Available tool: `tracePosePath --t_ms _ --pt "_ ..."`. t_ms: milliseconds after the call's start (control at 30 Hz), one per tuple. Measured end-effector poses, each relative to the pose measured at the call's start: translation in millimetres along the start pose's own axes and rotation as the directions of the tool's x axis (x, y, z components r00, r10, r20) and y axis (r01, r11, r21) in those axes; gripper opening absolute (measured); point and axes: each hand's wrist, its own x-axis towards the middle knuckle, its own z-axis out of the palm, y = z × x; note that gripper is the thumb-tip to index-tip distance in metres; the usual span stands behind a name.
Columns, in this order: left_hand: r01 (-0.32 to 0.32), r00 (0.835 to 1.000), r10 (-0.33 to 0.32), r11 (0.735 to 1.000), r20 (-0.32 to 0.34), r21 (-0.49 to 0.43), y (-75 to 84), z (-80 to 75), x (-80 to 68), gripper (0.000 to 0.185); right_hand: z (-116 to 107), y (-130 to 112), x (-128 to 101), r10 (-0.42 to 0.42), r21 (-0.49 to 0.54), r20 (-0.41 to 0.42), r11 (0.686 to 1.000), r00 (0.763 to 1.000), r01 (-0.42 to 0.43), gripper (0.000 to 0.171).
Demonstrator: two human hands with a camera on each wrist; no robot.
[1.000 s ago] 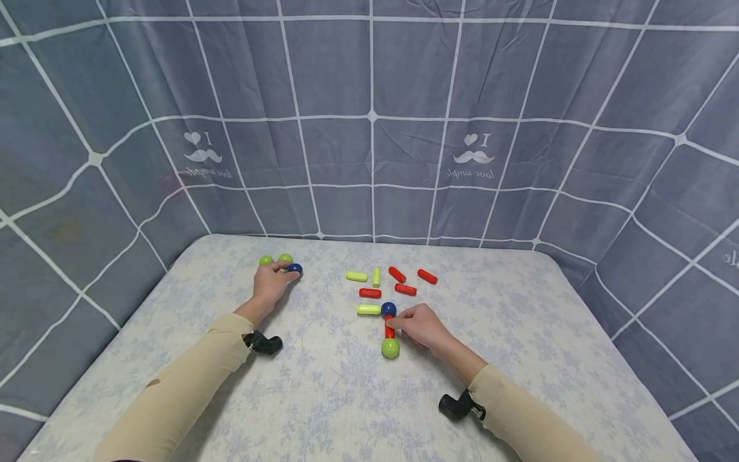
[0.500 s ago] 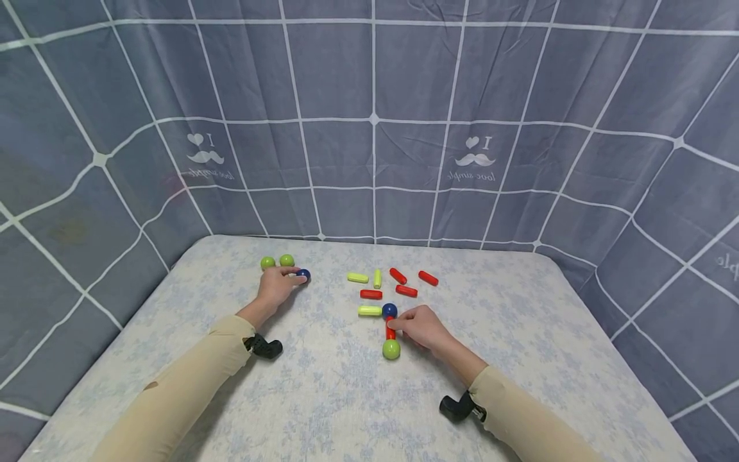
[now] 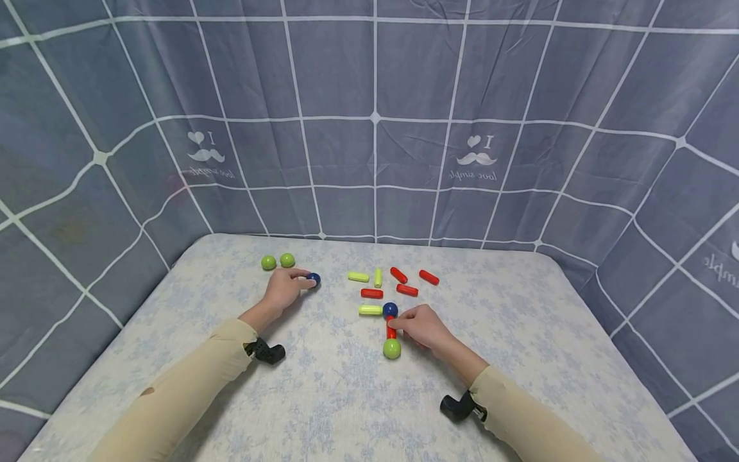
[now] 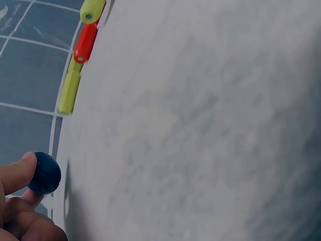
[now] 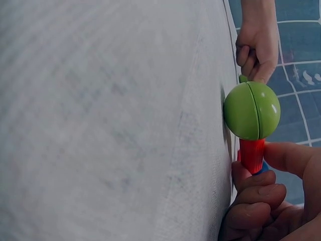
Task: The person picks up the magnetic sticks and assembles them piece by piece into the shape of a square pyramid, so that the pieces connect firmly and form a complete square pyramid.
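Green ball: right-wrist view shows seam; head, unclear.

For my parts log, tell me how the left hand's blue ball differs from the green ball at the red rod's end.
The dark blue plastic-looking ball is pinched by the left hand; no hand grips the bright green plastic-looking ball. The blue ball meets no rod; the green ball touches the red rod. Both are round.

"What hangs behind?"
"A creased blue-grey fabric curtain with a white line grid, enclosing both sides too."
"Any print?"
"White moustaches under white hearts, the lettering mirrored."
"And below?"
"A pale, blue-patterned cloth-covered tabletop, rounded at its far corners, evenly lit."
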Motion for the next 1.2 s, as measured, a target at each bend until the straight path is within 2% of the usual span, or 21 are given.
tracePosePath --t_ms 700,1200 --pt "-0.054 0.987 0.051 0.998 0.151 0.016 18.4 22.1 -30.9 0.035 1 1 1 0.0 -0.003 -0.002 1.0 1.0 0.0 0.021" --pt "-0.084 0.974 0.08 0.996 0.212 0.011 18.9 38.1 -44.4 0.028 1 0 -1 0.006 0.002 0.0 1.0 1.0 -0.006 0.02"
